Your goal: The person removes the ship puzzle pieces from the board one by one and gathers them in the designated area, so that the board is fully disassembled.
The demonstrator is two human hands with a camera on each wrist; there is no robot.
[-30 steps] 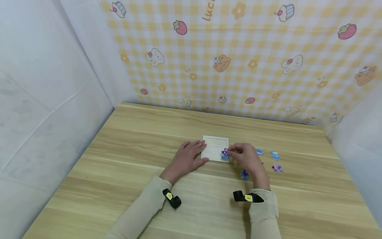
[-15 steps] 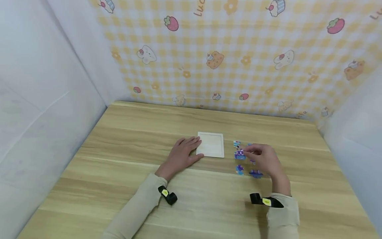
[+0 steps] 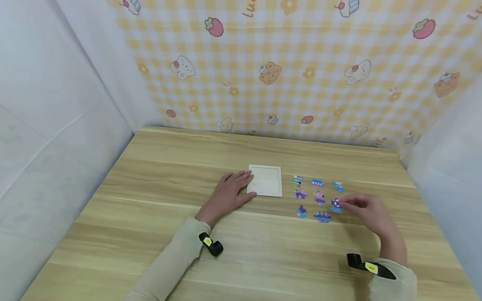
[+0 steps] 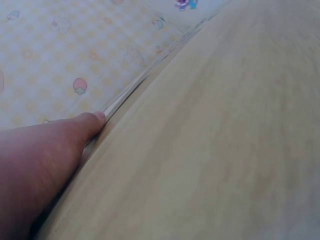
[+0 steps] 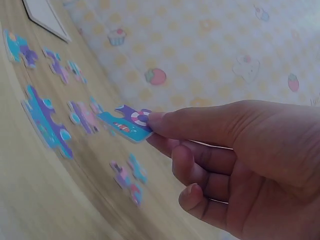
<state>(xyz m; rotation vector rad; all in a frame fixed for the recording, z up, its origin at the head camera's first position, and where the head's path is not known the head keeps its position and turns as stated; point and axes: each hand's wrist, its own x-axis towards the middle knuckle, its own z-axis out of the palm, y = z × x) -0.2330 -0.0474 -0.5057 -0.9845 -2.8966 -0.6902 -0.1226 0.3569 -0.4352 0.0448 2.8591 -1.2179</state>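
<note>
My right hand [image 3: 370, 211] pinches a jigsaw puzzle piece [image 5: 129, 126] between thumb and index finger. This piece is blue and purple, printed with a striped life ring and an orange fish. In the right wrist view it hangs above the table, its corner hidden behind the thumb. To the left lies a flat white square puzzle tray [image 3: 265, 182] with a thin raised rim and a bare inside. My left hand [image 3: 227, 190] lies palm down, its fingertips and thumb at the tray's left edge. In the left wrist view the left thumb [image 4: 60, 150] shows beside that edge.
Several puzzle pieces lie apart in loose rows right of the tray, among them a blue-purple piece [image 3: 322, 216] nearest me and a pink one [image 3: 319, 196] in the middle. A checked cloth [image 3: 271, 100] hangs behind the wooden table [image 3: 211, 154]; white sheets flank it.
My right hand has carried the puzzle piece from the tray's right side over to the right of the loose pieces. My left hand stays at the tray; the head view has shifted slightly.
</note>
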